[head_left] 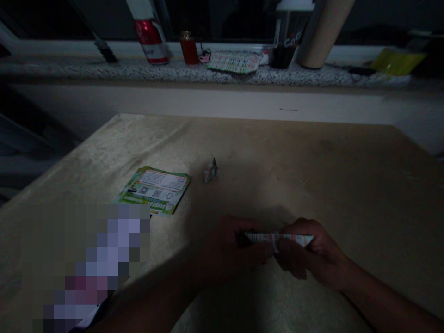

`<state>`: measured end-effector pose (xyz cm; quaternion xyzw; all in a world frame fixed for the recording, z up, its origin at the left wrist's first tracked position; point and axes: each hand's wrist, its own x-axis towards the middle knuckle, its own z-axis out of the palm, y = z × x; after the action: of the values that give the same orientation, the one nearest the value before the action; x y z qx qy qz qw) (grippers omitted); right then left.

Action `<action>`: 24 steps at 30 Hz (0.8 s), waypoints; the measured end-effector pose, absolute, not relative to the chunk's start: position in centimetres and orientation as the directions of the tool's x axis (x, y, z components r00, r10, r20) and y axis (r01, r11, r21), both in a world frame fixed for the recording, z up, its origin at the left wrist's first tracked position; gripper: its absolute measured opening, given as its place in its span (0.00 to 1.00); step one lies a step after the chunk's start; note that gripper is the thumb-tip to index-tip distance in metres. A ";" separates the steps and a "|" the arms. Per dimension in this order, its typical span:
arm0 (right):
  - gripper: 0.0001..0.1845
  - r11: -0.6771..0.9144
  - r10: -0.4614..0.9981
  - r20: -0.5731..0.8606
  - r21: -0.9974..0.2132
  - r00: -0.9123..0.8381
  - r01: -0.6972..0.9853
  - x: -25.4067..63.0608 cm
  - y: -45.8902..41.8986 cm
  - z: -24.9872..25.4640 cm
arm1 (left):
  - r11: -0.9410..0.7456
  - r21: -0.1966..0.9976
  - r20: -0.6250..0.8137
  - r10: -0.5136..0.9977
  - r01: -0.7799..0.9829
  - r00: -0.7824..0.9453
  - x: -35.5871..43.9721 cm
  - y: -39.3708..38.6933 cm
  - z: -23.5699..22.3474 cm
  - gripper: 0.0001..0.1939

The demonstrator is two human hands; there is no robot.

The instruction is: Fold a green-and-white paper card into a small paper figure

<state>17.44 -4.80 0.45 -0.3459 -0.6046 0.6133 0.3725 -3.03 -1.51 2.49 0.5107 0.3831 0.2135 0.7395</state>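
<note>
Between my two hands is a small folded paper piece [297, 239], printed with text and reddish patches, with a straight upper edge and pointed ends. My left hand [236, 245] grips its left part, the thumb lying along the front. My right hand [308, 252] pinches the right part, its thumb near the middle. Both hands hover above or rest near the table; the dim light hides which. Beyond them a small folded paper shape [211, 171] stands on the table. Left of that lies a stack of green and white printed leaflets [156, 187].
The table [347, 175] reaches to the wall. On the speckled windowsill stand a red and white can [151, 41], a small orange-red bottle [189, 48], a dark cup with white lid [287, 37], a cardboard tube [324, 34] and a yellow item [397, 61]. A blurred-out patch covers the lower left.
</note>
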 end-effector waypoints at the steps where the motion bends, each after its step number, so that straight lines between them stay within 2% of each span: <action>1: 0.22 0.014 0.877 0.030 -0.999 -0.479 -0.037 17.5 -4.8 0.4 | 0.403 0.912 -0.364 0.700 0.081 0.614 -3.0 -1.5 2.5 0.19; 10: 0.19 0.170 0.875 0.076 -0.973 -0.479 0.157 17.3 -4.7 1.5 | 0.381 0.904 -0.420 0.704 0.195 0.573 -2.9 -1.8 2.3 0.11; 18: 0.18 0.192 0.893 0.088 -0.962 -0.442 0.196 17.3 -4.5 1.9 | 0.395 0.918 -0.326 0.698 0.037 0.638 -3.1 -1.5 1.9 0.14; 24: 0.10 0.266 0.943 0.192 -0.925 -0.271 0.272 16.9 -4.5 1.2 | 0.335 0.926 -0.377 0.809 0.173 0.451 -3.1 -1.5 1.5 0.13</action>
<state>16.93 -4.50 1.20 -0.4447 -0.6830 0.4113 0.4082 -3.09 -1.50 1.54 0.5255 0.4672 0.2369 0.6704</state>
